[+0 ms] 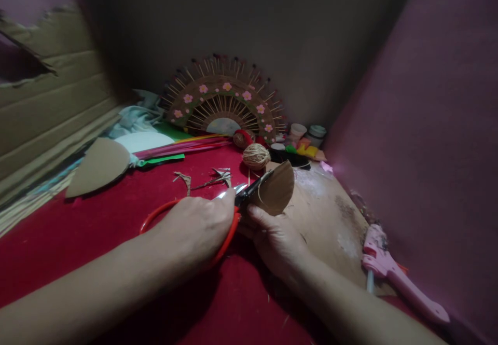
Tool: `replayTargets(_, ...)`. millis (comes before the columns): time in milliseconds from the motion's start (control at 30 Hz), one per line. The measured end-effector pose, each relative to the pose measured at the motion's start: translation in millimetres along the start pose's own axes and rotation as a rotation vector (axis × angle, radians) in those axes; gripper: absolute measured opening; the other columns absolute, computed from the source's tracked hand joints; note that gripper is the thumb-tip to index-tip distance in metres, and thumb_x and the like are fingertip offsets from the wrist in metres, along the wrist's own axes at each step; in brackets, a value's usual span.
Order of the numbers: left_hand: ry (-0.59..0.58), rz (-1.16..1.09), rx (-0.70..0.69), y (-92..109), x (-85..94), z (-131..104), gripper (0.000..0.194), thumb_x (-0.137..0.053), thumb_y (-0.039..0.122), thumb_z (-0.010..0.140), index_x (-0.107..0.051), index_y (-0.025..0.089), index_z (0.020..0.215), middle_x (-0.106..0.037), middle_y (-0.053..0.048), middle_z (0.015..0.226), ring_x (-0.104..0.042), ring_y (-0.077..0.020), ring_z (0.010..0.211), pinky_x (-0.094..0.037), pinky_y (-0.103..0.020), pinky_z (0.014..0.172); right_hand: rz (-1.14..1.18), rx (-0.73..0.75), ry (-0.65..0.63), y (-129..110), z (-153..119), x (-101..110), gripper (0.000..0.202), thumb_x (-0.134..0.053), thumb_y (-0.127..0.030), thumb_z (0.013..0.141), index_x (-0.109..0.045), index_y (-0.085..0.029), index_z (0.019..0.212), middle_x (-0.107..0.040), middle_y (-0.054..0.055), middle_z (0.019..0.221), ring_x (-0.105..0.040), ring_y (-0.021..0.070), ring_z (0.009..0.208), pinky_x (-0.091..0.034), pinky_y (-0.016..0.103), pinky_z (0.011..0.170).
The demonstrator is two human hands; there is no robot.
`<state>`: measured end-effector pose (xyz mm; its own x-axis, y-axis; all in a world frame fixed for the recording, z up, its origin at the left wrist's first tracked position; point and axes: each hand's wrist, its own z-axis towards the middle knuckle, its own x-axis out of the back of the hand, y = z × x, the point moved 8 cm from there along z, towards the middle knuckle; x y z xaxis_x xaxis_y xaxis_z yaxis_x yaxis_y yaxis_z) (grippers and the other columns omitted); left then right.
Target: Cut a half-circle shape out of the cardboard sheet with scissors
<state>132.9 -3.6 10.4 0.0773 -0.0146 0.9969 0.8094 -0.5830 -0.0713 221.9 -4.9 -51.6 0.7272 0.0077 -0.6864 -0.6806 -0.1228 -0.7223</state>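
Observation:
My left hand (202,225) is closed round the red handles of a pair of scissors (229,236), whose blades reach up and to the right. A curved piece of brown cardboard (280,189) is pinched in my right hand (272,233), thumb on its near face. The dark blade lies along the cardboard's upper left edge, where a thin pale strip curls. Cardboard scraps (221,176) lie on the red table surface (116,257) just beyond the scissors. Fingers of the right hand behind the cardboard are mostly hidden.
A ball of twine (256,156) sits beyond my hands, before a decorated stick fan (221,101). To the left lies a larger cardboard piece (101,166). On the right, a pink glue gun (389,262) rests by a stained board (330,215). Small tubs (317,133) stand at the back.

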Motion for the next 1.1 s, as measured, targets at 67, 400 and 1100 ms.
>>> replayTargets(67, -0.021, 0.049, 0.012, 0, 0.2, 0, 0.037, -0.044, 0.018, 0.076, -0.050, 0.011, 0.112, -0.070, -0.010, 0.073, -0.069, -0.0312, 0.064, -0.043, -0.033, 0.048, 0.003, 0.001, 0.005, 0, -1, 0, 0.030, -0.075, -0.017, 0.065, -0.069, -0.015, 0.095, -0.075, 0.004, 0.078, -0.070, 0.0187, 0.067, -0.058, 0.037, 0.075)
replayTargets(400, 0.052, 0.118, 0.006, -3, 4.0, 0, 0.029, -0.043, 0.017, 0.077, -0.052, 0.013, 0.104, -0.068, -0.008, 0.066, -0.068, -0.0278, 0.060, -0.035, -0.029, 0.042, -0.014, -0.007, -0.028, -2, -2, -2, 0.025, -0.076, -0.022, 0.067, -0.070, -0.017, 0.091, -0.075, 0.004, 0.085, -0.070, 0.0207, 0.077, -0.055, 0.038, 0.078)
replayTargets(1100, -0.042, -0.017, 0.001, -4, -15.3, -1, 0.046, -0.042, 0.022, 0.085, -0.040, 0.011, 0.129, -0.072, -0.010, 0.080, -0.069, -0.0314, 0.067, -0.041, -0.034, 0.051, -0.254, 0.181, 0.019, -64, 3, -2, 0.015, -0.064, -0.014, 0.069, -0.059, -0.023, 0.079, -0.068, -0.006, 0.067, -0.059, 0.0115, 0.061, -0.048, 0.026, 0.067)
